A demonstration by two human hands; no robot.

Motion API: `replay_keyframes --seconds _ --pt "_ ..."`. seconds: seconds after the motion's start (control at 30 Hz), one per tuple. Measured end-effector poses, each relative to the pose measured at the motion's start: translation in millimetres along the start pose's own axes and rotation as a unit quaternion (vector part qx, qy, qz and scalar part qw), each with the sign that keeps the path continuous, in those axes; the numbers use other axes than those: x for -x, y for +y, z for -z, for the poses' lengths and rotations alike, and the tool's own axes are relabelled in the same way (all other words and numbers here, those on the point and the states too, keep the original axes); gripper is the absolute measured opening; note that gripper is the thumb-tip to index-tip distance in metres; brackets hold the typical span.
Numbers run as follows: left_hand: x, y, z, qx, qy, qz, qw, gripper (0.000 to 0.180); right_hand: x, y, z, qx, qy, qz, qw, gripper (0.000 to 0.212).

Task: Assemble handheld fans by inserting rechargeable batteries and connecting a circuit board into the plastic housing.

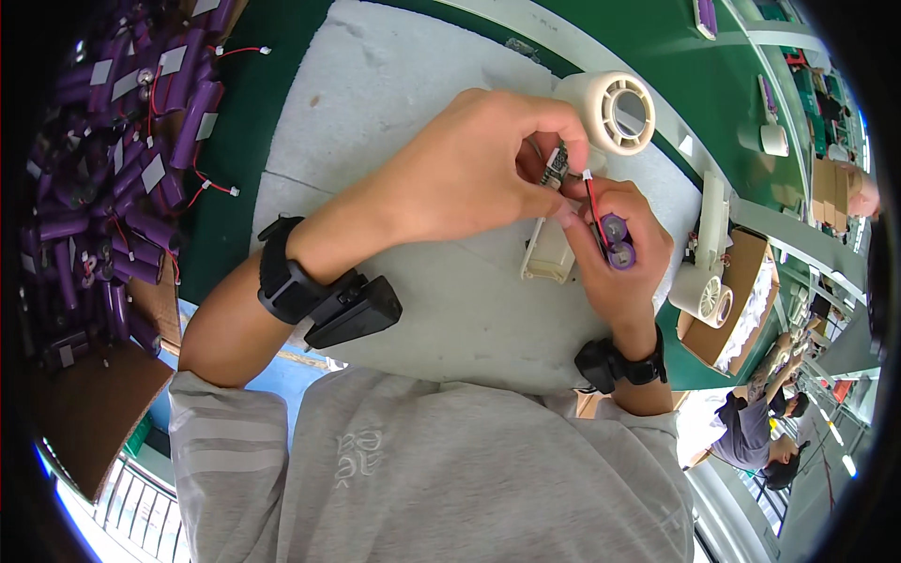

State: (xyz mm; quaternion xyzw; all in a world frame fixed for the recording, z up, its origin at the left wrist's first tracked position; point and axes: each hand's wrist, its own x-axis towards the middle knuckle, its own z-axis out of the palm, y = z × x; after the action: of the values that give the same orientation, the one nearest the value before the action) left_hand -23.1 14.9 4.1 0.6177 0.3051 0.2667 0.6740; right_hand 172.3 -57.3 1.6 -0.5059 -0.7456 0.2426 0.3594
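Note:
My left hand (479, 164) pinches a small green circuit board (556, 167) between thumb and fingers, above the middle of the pale work mat. Close beside it, my right hand (627, 230) is closed around a purple two-cell battery pack (616, 242), its round ends facing me. Red and black wires with a white connector (587, 174) rise from the pack towards the board; the plug stands apart from any socket I can see. Below my fingers a long cream plastic housing (549, 251) shows partly. A round cream housing with a vented end (621, 111) lies just beyond my hands.
Many purple battery packs (141, 169) with wires are heaped in a cardboard box on the left. The pale mat (375, 75) covers the green table. At right are cream handle-shaped parts (699, 286) and a cardboard box (737, 319). Other people (760, 436) sit farther right.

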Motion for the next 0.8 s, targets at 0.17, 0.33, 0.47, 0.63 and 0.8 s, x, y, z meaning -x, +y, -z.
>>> replay_keyframes --seconds 0.17,0.33,0.47,0.63,0.8 --pt "-2.5 -4.9 -2.7 0.020 0.043 -0.041 0.998 0.026 -2.6 0.7 -1.4 0.015 0.004 0.005 1.000 0.029" --pt "-2.1 -2.5 3.3 0.074 0.012 -0.007 0.997 0.033 -6.4 -0.8 -3.1 -0.002 0.035 0.005 0.999 0.028" --pt "-2.1 -4.8 4.3 0.081 0.000 -0.022 0.997 0.030 -8.4 -5.2 -1.1 0.028 0.025 0.010 0.999 0.025" --pt "-1.1 -2.1 7.1 0.023 -0.015 -0.056 0.998 0.026 -10.1 -6.4 -4.2 0.029 0.033 0.005 0.999 0.023" --pt "-1.1 9.1 12.6 0.033 -0.066 0.000 0.997 0.025 -3.7 -13.8 -0.3 0.016 -0.001 0.003 1.000 0.024"
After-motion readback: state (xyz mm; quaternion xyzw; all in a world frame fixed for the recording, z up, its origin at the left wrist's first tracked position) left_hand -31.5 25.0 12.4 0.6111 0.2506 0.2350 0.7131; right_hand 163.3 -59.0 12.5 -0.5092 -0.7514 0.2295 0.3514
